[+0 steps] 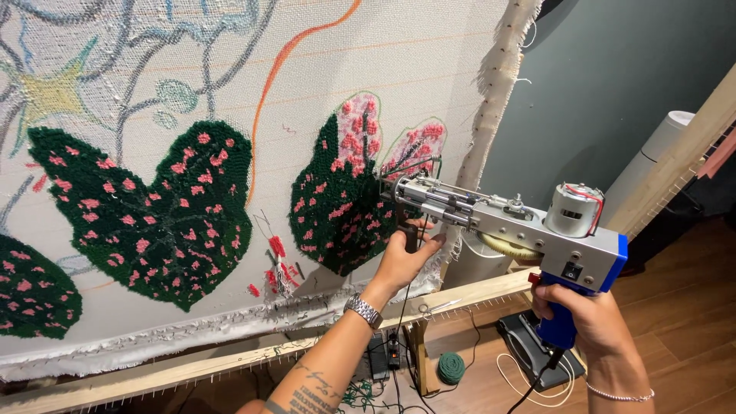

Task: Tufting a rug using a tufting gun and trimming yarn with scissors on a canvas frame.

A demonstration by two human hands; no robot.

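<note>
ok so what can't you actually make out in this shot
Head view only:
- Needle tip of the tufting gun: lost against the dark green tufted leaf.
- Gun's front handle: mostly wrapped by the left hand.
- Blue grip: covered by the right hand.
- Stretched cloth: cut off by the top and left edges.

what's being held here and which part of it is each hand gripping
A tufting gun: the right hand grips its blue rear handle, the left hand its black front grip.

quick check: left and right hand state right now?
Left hand: closed on the tufting gun's front handle.
Right hand: closed on its blue rear grip.
</note>
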